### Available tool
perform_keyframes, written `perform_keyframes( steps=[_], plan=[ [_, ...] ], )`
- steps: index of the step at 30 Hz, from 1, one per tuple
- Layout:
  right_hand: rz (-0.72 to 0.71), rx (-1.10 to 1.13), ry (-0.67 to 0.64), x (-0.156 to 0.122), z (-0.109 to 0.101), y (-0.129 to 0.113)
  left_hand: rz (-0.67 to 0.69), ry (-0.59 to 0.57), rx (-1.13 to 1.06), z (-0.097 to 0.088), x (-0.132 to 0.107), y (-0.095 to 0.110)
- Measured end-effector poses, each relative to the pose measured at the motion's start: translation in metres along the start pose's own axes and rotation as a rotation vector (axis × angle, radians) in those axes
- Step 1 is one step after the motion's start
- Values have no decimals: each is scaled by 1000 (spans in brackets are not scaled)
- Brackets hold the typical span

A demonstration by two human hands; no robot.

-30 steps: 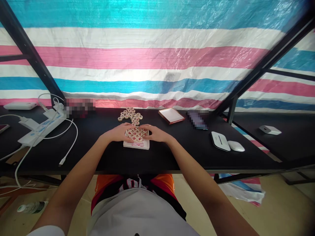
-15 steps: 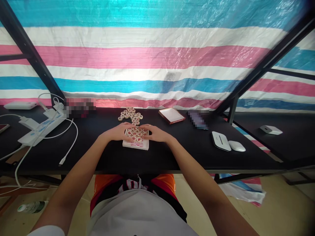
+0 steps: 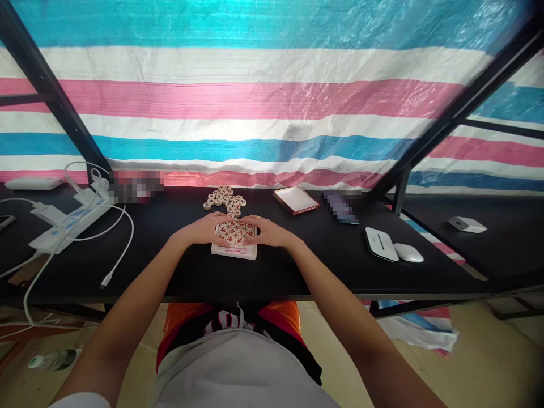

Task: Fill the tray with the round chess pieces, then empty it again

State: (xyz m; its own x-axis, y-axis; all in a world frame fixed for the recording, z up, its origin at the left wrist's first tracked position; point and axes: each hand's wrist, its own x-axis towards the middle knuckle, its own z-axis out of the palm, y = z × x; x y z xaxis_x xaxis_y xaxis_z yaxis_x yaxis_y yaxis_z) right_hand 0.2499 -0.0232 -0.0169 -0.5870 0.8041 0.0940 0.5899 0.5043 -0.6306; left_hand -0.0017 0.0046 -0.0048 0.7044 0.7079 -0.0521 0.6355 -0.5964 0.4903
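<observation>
A white box (image 3: 234,252) stands on the dark desk in front of me, with rows of round xiangqi pieces (image 3: 232,232) in red characters face up in it. My left hand (image 3: 205,230) cups the pieces from the left, fingers curved along the far side and thumb near the front row. From the right, my right hand (image 3: 268,230) does the same, a ring on one finger. The fingertips of both hands almost meet behind the pieces. Just beyond lies a loose pile of more xiangqi pieces (image 3: 225,198). My fingers hide part of the box's sides and far edge.
A shallow box lid (image 3: 296,200) lies at the back, right of the pile. Further right are a phone-like blurred item (image 3: 340,207), a white flat case (image 3: 381,244) and a white mouse (image 3: 408,253). A power strip (image 3: 70,226) with white cables occupies the left side.
The front-row pieces between my thumbs have shifted slightly left. Both hands keep nearly the same place around the pieces, and the loose pile looks unchanged.
</observation>
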Motion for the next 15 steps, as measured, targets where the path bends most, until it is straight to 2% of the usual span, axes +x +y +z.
perform_keyframes(
  steps=[5,7,12,15],
  plan=[
    [-5,-12,4,0,0,1,0,4,3,-1,0,1],
    [-7,-8,19,2,1,3,-6,44,-11,-3,0,0],
    [29,-46,130,3,2,6,-137,343,89,-10,0,-20],
    [52,-88,198,3,1,4,-174,429,180,-12,1,-37]
  ],
)
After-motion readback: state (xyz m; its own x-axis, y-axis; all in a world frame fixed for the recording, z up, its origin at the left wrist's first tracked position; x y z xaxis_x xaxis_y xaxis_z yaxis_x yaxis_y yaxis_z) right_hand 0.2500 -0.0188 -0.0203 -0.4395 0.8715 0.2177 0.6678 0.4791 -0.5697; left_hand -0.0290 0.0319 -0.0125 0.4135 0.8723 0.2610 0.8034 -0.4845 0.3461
